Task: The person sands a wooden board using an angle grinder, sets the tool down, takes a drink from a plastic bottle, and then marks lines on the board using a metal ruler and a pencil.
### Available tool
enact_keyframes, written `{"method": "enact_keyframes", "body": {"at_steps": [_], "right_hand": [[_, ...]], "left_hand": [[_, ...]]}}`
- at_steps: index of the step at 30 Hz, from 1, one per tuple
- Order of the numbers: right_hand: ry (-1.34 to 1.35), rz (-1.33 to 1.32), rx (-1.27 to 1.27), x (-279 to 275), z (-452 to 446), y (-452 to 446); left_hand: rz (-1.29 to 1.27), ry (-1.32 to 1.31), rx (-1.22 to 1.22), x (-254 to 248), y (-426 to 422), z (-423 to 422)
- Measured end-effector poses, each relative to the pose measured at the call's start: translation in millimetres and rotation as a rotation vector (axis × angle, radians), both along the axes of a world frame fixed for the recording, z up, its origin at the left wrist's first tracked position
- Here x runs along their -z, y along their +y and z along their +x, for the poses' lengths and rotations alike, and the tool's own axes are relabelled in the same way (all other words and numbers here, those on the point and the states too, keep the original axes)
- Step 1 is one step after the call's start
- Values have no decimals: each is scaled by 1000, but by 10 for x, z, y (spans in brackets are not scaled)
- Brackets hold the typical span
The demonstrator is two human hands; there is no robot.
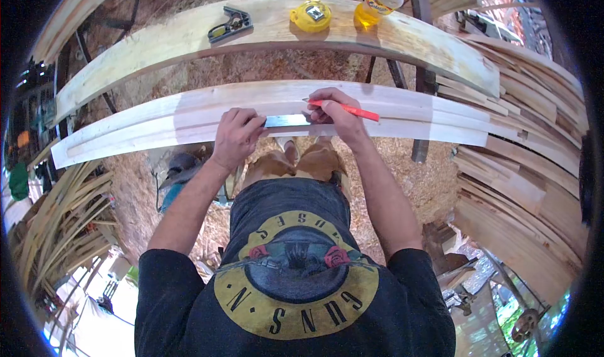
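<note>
Right grip (340, 113), seen from the head view, is closed on a red pencil (360, 111), its sharpened tip pointing left above a pale board (207, 108) and its blunt end sticking out past the hand. Left grip (236, 138) has its fingers curled at the left end of a shiny metal strip (286, 122); whether it pinches the strip or only presses on it, I cannot tell. That strip lies lengthwise on the board, between the two hands, its right end beside the right-hand fingers. Beyond the board and apart from it runs a thicker plank (163, 42), bearing, from left to right, a dark metal tool with a yellow part (217, 32), a yellow tape measure (307, 22) and a dark-capped bottle of yellow liquid (367, 17). Stacked boards (503, 187) fill the right side, thin wooden strips (53, 240) lean at the left, and shavings (384, 174) cover the ground beneath
</note>
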State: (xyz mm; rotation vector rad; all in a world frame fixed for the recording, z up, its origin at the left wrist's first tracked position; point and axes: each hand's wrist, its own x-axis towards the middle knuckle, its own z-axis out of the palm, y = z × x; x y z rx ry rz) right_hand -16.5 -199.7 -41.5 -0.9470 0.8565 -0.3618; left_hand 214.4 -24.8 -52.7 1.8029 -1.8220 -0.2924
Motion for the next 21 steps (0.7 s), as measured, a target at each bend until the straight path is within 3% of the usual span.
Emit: {"method": "enact_keyframes", "body": {"at_steps": [21], "right_hand": [[201, -487, -144, 193, 58, -32]], "left_hand": [[7, 9, -24, 19, 0, -15]]}}
